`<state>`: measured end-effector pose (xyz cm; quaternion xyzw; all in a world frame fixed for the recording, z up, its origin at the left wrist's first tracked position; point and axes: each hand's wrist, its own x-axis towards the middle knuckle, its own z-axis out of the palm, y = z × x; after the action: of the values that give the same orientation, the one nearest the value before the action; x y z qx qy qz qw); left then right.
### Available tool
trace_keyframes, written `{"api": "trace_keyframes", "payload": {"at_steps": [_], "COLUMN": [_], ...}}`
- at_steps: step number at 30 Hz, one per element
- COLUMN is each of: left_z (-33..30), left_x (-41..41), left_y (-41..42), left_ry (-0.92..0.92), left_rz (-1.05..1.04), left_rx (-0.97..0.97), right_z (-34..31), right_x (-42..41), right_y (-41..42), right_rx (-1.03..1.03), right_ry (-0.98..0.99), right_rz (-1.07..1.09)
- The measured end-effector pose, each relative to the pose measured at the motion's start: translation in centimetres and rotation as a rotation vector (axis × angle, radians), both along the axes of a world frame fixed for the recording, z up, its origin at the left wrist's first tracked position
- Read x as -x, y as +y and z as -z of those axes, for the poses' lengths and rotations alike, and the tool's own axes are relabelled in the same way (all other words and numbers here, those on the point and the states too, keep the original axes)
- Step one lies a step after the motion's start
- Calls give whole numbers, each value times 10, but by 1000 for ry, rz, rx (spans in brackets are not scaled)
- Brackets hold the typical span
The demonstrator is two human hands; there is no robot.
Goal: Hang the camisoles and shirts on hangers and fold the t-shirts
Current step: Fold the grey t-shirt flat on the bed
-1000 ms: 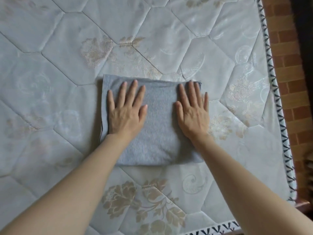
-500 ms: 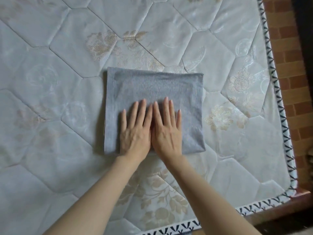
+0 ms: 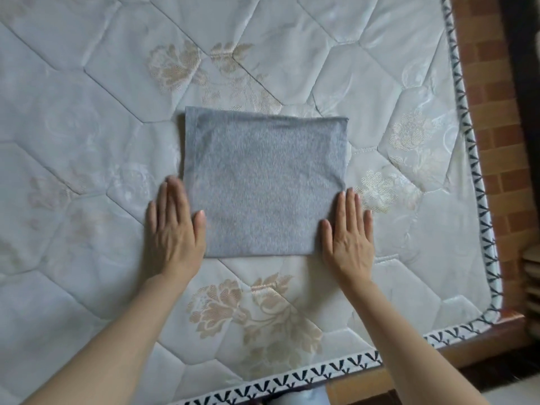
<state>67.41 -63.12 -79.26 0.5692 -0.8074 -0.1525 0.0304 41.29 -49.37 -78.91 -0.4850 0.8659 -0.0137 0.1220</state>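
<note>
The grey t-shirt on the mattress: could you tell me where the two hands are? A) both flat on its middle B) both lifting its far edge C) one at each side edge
C: the left hand and right hand lie flat, flanking the folded t-shirt.

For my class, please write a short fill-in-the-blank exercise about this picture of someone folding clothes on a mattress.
1. The folded t-shirt is ____ in colour.
2. It lies on a quilted ____ with floral patterns.
3. The left hand and right hand lie flat with ____ fingers at its sides.
4. The number of hangers in view is ____.

Missing words: grey; mattress; straight; zero
</note>
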Motion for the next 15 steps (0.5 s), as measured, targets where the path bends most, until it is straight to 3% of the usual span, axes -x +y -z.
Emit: {"api": "trace_keyframes", "payload": {"at_steps": [4,8,10,15], "left_z": [-21,-36,-39,-45], "left_x": [14,24,25,29], "left_y": [-15,-48,-63,-88], "left_ry": [366,653,712,636], "left_rz": [-354,-762,-865,-806], "left_rx": [-96,-402,-534,-768], "right_z": [-23,-47,-49,-47], "right_x": [7,16,24,34], "right_y": [-10,-47,-65,-100], "right_rx": [184,182,136,51], "right_ry": [-151,-404,-495,-564], "right_rz": [72,500,647,647]}}
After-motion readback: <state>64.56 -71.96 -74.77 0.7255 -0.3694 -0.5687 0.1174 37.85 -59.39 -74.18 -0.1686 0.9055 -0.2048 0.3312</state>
